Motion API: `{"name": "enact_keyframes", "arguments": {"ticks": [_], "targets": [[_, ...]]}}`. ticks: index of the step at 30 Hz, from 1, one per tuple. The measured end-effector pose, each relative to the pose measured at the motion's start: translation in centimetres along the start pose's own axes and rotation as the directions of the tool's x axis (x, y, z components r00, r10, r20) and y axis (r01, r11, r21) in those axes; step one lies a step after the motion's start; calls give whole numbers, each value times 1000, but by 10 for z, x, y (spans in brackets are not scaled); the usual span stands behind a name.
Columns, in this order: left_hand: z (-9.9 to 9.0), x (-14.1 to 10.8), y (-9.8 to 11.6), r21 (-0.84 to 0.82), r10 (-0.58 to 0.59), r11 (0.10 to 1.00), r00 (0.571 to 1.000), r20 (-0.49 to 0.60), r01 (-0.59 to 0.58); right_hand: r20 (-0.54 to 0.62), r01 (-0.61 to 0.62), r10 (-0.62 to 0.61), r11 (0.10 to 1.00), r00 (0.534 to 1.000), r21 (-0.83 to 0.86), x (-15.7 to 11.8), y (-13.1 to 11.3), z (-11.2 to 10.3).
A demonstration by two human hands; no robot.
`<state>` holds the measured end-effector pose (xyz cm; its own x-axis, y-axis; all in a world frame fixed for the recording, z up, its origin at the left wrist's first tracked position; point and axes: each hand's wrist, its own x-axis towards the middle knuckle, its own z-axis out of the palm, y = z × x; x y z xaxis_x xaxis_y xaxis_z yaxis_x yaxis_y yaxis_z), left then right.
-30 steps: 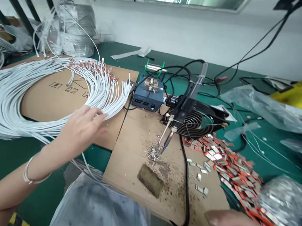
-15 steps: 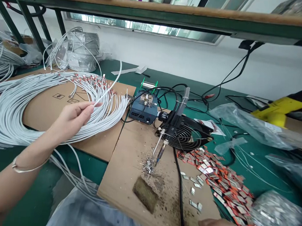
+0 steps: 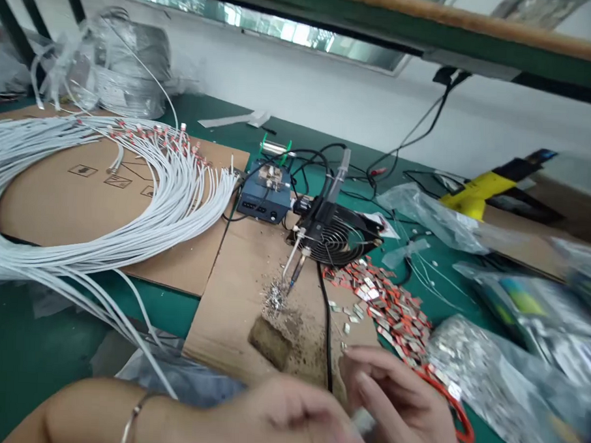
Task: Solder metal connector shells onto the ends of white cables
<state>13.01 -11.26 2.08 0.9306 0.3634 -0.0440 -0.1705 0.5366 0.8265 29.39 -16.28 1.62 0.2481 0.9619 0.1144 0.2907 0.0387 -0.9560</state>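
My left hand (image 3: 291,417), with a bracelet at the wrist, reaches across the bottom of the view, its curled fingers blurred and partly hidden. My right hand (image 3: 400,402) is close beside it, fingers bent inward. Between the fingertips of the two hands shows a small pale piece (image 3: 364,420), too smeared to name. A red cord (image 3: 458,415) lies by the right hand's outer side. White cables (image 3: 143,352) run from the big coil (image 3: 177,233) on the cardboard down behind my left forearm. Small metal tabs with orange-red edges (image 3: 394,311) are heaped beyond my right hand.
A soldering iron (image 3: 298,270) stands over solder bits (image 3: 275,296), near a brown sponge (image 3: 270,341). Behind are a blue soldering station (image 3: 264,204) and a black fan (image 3: 343,243). Plastic bags (image 3: 485,367) and a yellow tool (image 3: 478,190) lie right. A shelf (image 3: 431,38) crosses above.
My left hand has left the cable coil, where it pinched a white cable end, and come down right, beside my right hand. My right hand has come further into view. The camera view has shifted.
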Motion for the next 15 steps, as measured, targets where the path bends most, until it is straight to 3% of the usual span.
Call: {"name": "enact_keyframes", "arguments": {"ticks": [2,4,9,15], "targets": [[-11,-19,-2,-32,-115,993,973,-200,111,71,-18,18,1000,997,4,0,-4,8],[-22,-31,0,-6,-123,992,942,-313,127,132,-24,22,1000,991,10,0,-6,16],[-35,-38,-5,21,-122,990,916,-381,141,326,-69,34,993,945,98,2,-5,36],[-37,-45,-11,117,-74,985,914,-398,131,407,-164,65,963,911,214,9,-6,43]]}}
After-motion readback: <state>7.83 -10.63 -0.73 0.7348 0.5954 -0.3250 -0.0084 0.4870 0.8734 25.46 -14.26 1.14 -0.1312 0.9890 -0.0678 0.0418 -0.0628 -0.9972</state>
